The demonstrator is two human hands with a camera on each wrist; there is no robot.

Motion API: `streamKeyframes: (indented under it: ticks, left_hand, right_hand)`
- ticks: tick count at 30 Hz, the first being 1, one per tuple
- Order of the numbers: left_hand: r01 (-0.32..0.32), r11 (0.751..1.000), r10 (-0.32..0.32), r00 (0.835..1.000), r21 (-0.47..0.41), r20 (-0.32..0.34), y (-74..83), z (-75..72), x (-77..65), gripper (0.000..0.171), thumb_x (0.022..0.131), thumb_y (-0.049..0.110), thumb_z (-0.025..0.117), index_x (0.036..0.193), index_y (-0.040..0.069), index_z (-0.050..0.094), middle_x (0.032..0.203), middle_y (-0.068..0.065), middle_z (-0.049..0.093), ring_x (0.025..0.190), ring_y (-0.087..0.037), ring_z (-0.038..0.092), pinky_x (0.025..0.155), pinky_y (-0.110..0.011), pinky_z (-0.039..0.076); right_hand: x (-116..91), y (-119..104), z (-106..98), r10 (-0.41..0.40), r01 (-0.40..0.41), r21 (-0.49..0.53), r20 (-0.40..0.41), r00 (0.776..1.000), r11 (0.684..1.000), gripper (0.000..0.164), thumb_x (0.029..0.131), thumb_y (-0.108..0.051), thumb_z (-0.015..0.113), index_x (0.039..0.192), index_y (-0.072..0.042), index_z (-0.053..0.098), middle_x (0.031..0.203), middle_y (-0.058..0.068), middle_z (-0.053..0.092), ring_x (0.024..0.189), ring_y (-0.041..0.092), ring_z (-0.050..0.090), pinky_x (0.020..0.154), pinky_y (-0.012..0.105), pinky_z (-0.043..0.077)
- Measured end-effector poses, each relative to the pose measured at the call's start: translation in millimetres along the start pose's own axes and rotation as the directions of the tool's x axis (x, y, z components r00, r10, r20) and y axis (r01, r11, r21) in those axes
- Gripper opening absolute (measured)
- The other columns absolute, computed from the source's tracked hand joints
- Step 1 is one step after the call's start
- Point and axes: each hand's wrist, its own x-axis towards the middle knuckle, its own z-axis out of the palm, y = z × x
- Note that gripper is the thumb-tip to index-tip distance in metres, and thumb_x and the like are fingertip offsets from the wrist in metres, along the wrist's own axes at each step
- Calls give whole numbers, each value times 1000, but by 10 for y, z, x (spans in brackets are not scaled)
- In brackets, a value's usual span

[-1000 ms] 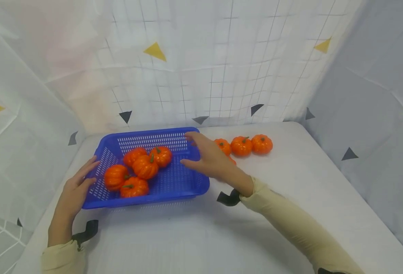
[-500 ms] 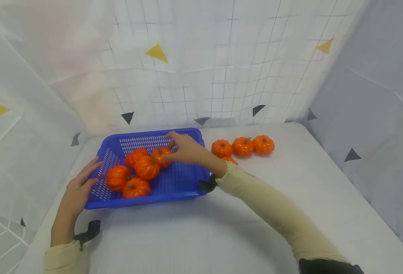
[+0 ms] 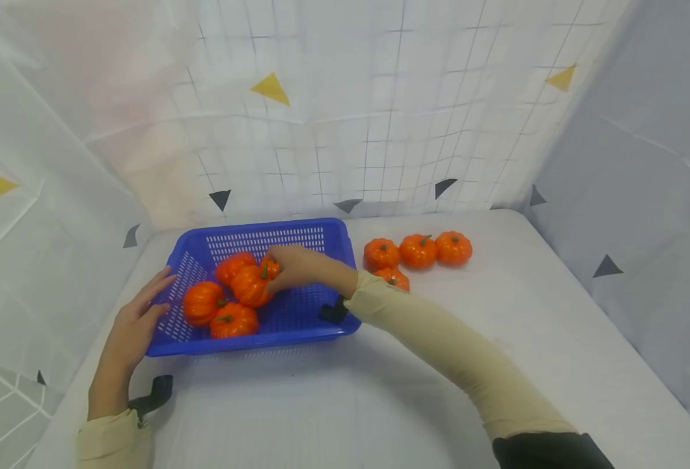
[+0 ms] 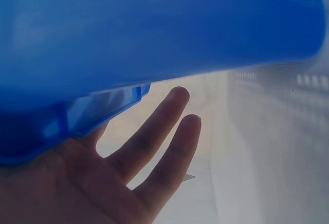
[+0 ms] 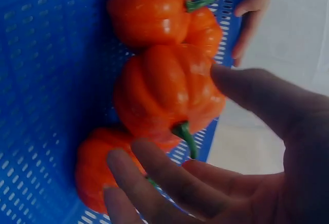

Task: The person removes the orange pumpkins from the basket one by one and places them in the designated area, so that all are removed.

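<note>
Small orange pumpkins with green stems lie in a blue perforated basket (image 3: 316, 335). My right hand (image 3: 306, 268) reaches over the basket's right side, its thumb and fingers spread about the rear right pumpkin (image 3: 272, 267), which they partly hide. In the right wrist view the thumb lies by the edge of the middle pumpkin (image 5: 164, 80), and the fingers pass in front of a lower pumpkin (image 5: 97, 170); contact is unclear. At the basket's left end my left hand (image 3: 131, 329) lies along the rim. Its fingers (image 4: 172, 157) extend straight below the blue rim in the left wrist view.
Several more pumpkins (image 3: 418, 251) sit on the white table (image 3: 497, 312), right of the basket. White sheeting (image 3: 333, 130) with grid lines hangs behind the table, and grey sheeting (image 3: 644, 163) stands on the right.
My right hand has moved left and inward from the basket's right rim to the rear right pumpkin. The left hand stays at the left rim, and the pumpkins keep their places.
</note>
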Motion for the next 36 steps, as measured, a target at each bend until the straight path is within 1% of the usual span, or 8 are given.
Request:
streamKeyframes:
  ticks: [3,8,11,16,21,26,31,36]
  left_hand:
    - [-3,1000,3,1000,-4,4,6,5,6,51,110,14,43,161,10,41,169,-11,26,154,-44,16,114,-78,11]
    - [-3,1000,3,1000,4,10,26,1,15,51,110,14,43,161,10,41,169,-11,26,154,-45,16,114,-78,11]
    - [5,1000,-5,1000,15,12,36,-7,19,51,110,14,43,161,11,41,169,-11,26,154,-45,16,113,-78,11]
    - [18,1000,-18,1000,24,11,23,-18,23,51,110,14,42,161,13,40,170,-10,25,154,-44,15,113,-79,11]
    - [25,1000,-26,1000,19,8,8,-14,16,51,110,14,42,161,13,40,170,-9,25,154,-44,15,112,-80,11]
    - [26,1000,-26,1000,18,7,16,-7,10,52,110,14,43,162,13,40,170,-9,25,154,-44,15,112,-80,12]
    - [26,999,-26,1000,25,9,18,-5,10,51,110,15,42,161,12,40,170,-10,25,154,-45,16,112,-80,12]
    - [45,999,-46,999,22,13,15,2,1,52,110,16,42,162,13,39,170,-9,24,154,-45,15,111,-81,12]
  right_hand:
    - [40,5,56,19,-19,-3,22,1000,1000,57,90,-36,83,132,-6,58,111,3,65,97,19,60,86,27,53]
    - [67,23,126,62,-63,15,35,997,998,63,91,-45,80,134,-8,55,110,3,64,97,19,60,87,30,55]
    - [79,44,149,78,-81,68,43,996,994,66,91,-49,79,136,-8,53,107,4,64,93,23,65,82,30,58]
    - [109,52,197,92,-100,173,53,994,980,66,91,-52,78,132,-8,51,106,6,63,91,32,69,78,37,62]
    - [136,53,255,100,-108,208,49,994,972,63,91,-52,78,128,-9,51,105,7,62,88,31,70,75,38,63]
    - [164,97,285,95,-105,247,51,994,963,63,92,-48,79,134,-9,52,108,6,63,85,29,71,75,38,64]
    - [165,138,281,98,-110,263,57,994,958,72,90,-46,81,145,-9,51,115,5,62,84,28,72,74,38,63]
    - [137,147,252,84,-101,261,75,994,960,80,88,-44,84,150,-6,50,122,6,62,86,23,71,73,34,63]
